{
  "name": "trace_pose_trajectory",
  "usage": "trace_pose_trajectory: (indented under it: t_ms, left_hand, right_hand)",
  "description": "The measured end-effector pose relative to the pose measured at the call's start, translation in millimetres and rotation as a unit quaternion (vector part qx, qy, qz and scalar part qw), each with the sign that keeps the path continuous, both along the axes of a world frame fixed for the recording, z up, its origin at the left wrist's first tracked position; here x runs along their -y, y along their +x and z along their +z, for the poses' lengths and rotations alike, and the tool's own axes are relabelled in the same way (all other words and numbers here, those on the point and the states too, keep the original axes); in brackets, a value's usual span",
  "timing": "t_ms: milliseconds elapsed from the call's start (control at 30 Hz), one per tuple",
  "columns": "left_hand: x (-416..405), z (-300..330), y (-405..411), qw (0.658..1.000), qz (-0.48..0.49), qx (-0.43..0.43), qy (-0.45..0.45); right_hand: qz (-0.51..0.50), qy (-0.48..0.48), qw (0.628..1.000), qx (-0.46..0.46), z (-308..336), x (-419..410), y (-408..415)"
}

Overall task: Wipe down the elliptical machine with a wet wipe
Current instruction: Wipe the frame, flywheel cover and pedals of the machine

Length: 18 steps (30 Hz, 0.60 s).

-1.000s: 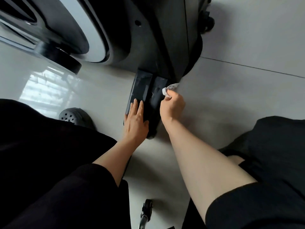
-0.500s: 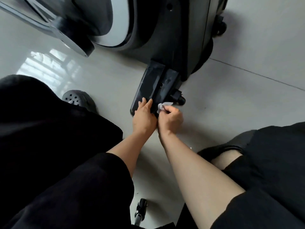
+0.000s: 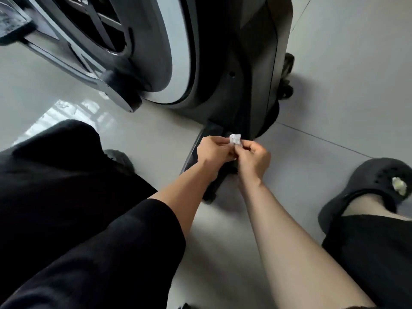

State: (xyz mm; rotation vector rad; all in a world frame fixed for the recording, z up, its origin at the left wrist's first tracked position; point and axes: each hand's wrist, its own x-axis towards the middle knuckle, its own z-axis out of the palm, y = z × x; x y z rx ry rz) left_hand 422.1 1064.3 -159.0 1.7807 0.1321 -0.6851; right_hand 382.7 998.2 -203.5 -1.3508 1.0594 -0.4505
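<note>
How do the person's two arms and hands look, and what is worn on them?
Both forearms are bare. The left hand and the right hand wear no gloves, and no rings, watch or bracelet show. A loose black fabric sleeve ends near the left elbow. At the right arm, only dark cloth at the frame's bottom edge shows.

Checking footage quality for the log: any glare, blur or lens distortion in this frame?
Head view: window glare on the glossy floor at left; motion blur softens the elliptical machine; wide-angle bending stretches the edges; both hands, left hand and right hand, and the wet wipe read clearly.
</note>
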Motion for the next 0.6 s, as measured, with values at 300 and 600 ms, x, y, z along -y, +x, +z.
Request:
trace_pose_trajectory:
  t_ms: [300,600]
  left_hand:
    - [49,-3,30,0.990,0.098,0.085,0.050]
    - [57,111,33,0.911,0.211,0.352,0.044]
  right_hand:
    - [-0.085,0.048,0.994,0.055,17,30,48]
    - [-0.103,-0.048,0.973,0.201,127,54,84]
